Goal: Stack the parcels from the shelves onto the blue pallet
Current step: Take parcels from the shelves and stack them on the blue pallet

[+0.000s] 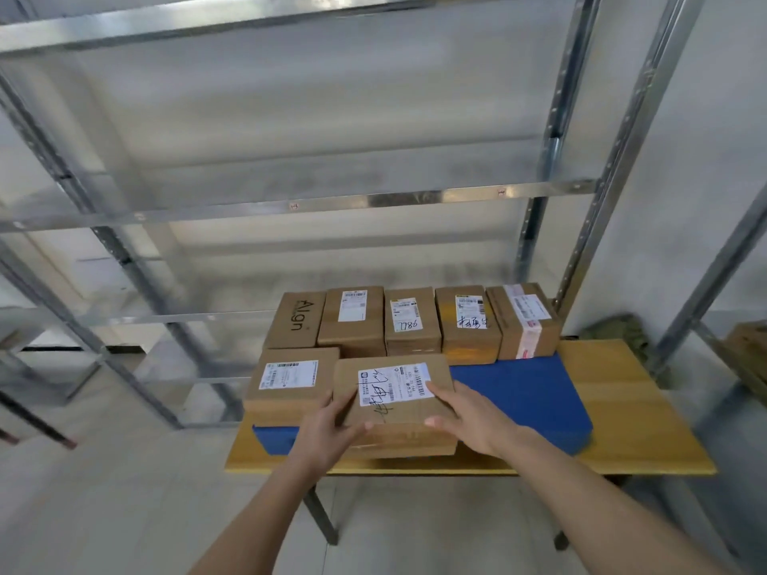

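Near the pallet's (519, 392) front edge, I hold the parcel (394, 402) between left hand (328, 429) and right hand (469, 421), fingers clamped on its ends, long axis crosswise, free space rightward.

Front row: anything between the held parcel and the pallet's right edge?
No, bare blue pallet right of the held parcel, per the head view.

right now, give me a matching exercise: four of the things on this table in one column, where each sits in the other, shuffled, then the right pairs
Things
1. Align box
2. red-taped parcel
3. handwritten-label parcel
4. blue pallet

Places
A. far row, right end
B. on the wooden table, under the parcels
C. far row, left end
D. between the left hand and right hand

Pairs: 1-C, 2-A, 3-D, 4-B
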`<action>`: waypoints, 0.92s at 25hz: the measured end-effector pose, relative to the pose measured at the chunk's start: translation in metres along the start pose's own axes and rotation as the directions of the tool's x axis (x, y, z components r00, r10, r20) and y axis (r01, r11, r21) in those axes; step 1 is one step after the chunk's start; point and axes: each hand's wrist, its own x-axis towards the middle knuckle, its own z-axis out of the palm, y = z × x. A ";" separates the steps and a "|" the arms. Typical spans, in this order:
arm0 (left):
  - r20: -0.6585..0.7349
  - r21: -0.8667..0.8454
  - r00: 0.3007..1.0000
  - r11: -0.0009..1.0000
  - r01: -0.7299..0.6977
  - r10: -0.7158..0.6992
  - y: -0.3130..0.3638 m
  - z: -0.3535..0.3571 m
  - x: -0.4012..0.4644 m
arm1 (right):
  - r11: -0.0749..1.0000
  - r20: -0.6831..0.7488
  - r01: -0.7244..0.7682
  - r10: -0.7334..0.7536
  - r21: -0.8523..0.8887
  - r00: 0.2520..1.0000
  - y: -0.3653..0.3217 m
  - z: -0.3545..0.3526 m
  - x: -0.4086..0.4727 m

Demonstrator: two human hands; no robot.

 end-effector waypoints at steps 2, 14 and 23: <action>0.027 -0.007 0.999 1.000 0.028 -0.027 -0.020 0.010 0.006 | 1.000 0.013 -0.019 0.019 -0.001 1.000 0.008 0.018 0.012; 0.118 -0.034 0.991 0.997 0.070 -0.065 -0.100 0.058 0.051 | 0.993 -0.011 -0.120 0.120 0.012 0.993 0.036 0.085 0.058; 0.082 0.086 0.996 0.996 0.013 -0.020 -0.105 0.068 0.071 | 0.994 -0.072 -0.108 0.110 0.030 0.991 0.052 0.094 0.088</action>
